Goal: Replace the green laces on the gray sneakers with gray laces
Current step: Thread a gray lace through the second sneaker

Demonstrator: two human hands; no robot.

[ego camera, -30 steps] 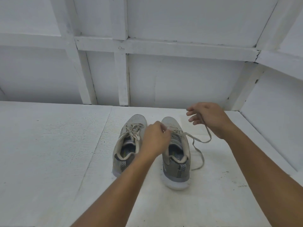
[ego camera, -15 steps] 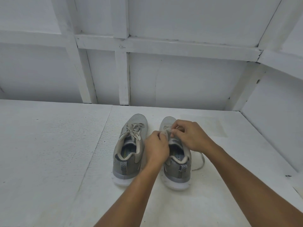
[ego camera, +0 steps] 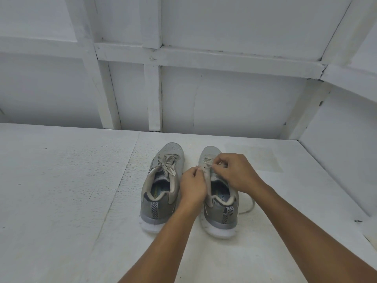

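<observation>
Two gray sneakers stand side by side on the white surface, heels toward me. The left sneaker (ego camera: 161,184) has a pale lace tied in a bow (ego camera: 168,163). Over the right sneaker (ego camera: 221,207) both hands work at the lacing. My left hand (ego camera: 192,185) pinches the lace at the shoe's left eyelet row. My right hand (ego camera: 234,172) pinches the gray lace (ego camera: 208,162) near the tongue's top. A loose lace end (ego camera: 250,208) trails on the surface to the right of this shoe. The eyelets under my hands are hidden.
The white surface (ego camera: 61,190) runs wide to the left and front. A white panelled wall (ego camera: 204,99) rises behind the shoes, and a side wall (ego camera: 336,160) closes in on the right. A seam runs through the surface left of the shoes.
My right hand came down from the raised position at the far right, where it pulled the lace out, to the right sneaker's lacing. The left hand stayed at the shoe.
</observation>
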